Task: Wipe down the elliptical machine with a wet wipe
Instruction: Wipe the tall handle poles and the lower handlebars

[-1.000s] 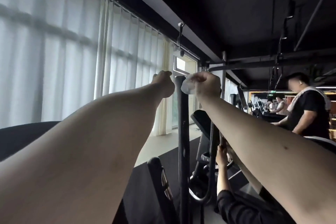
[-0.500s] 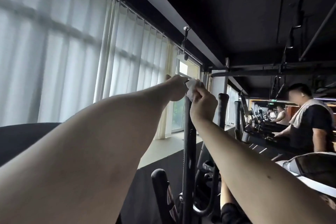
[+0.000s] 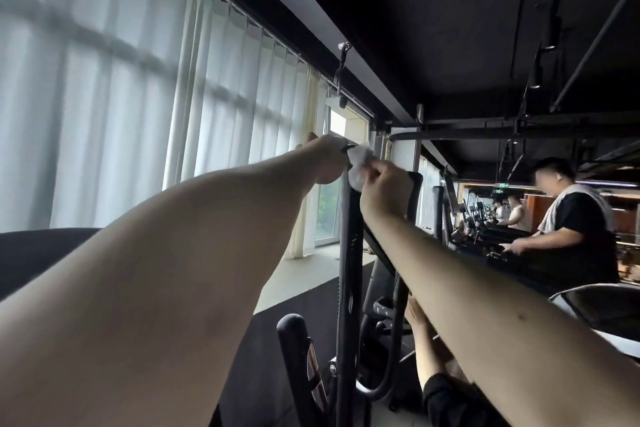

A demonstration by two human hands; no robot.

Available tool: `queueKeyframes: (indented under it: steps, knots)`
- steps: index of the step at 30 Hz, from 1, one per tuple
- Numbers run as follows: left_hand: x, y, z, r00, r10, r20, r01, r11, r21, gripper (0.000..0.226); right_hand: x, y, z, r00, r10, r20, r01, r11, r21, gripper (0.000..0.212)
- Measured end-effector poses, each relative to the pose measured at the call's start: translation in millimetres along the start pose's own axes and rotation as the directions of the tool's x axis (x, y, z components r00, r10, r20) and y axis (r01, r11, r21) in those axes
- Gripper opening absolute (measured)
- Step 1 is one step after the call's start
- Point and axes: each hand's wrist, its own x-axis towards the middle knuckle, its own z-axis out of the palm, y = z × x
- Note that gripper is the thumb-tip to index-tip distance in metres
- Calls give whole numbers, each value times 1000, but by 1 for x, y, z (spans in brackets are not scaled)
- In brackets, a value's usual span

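Reaching up to twelve o'clock, I have both arms stretched to the top of the tall black handlebar [image 3: 347,270] of the elliptical machine [image 3: 375,329]. My right hand [image 3: 381,189] pinches the wet wipe [image 3: 358,163], bunched into a white wad, and holds it against the top end of that handlebar, just at one o'clock of the post. My left hand [image 3: 325,159] sits at eleven o'clock of the same tip, touching or nearly touching it. Its fingers are hidden behind the back of the hand, so I cannot tell whether it clasps the bar or only rests there. My guess is that it is placed to steady the swinging bar, so the wipe can bear down without pushing it away. Starting at the top also makes sense, since the wipe can then run downward along the grip.

A second handlebar [image 3: 414,191] stands just behind my right hand at two o'clock and crowds the wrist. Low at five o'clock, another person's hand [image 3: 417,317], on an arm in a dark sleeve [image 3: 450,402], touches the machine's lower tubing, right where a downward stroke would end. At three o'clock, well apart, a person with a towel [image 3: 575,229] uses other equipment. Pale curtains [image 3: 138,97] fill nine to eleven o'clock.
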Motion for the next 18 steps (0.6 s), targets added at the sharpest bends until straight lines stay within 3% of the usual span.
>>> queueKeyframes:
  steps: [3, 6, 8, 12, 17, 18]
  knots:
    - [2, -7, -1, 1000, 1, 13, 0, 998, -58, 58, 30, -19, 0, 997, -72, 43, 69, 995, 69, 19]
    - [6, -18, -3, 1000, -1, 15, 3, 990, -141, 46, 38, -28, 5, 963, -218, 159, 228, 973, -46, 19]
    - [4, -25, -1, 997, -60, 40, 66, 985, -161, 52, 40, -27, 10, 917, -292, 273, 345, 923, -171, 17]
    - [-6, -39, 2, 975, -212, 68, 221, 959, -176, 82, 39, -18, 12, 792, -492, 360, 601, 733, -318, 22]
    - [-11, -48, -1, 954, -300, 19, 301, 953, -36, 69, 26, -8, 8, 588, -509, 628, 805, 445, -393, 21]
    - [-11, -48, 1, 951, -307, 38, 307, 951, -15, 69, 23, -5, 4, 568, -496, 657, 815, 449, -366, 20]
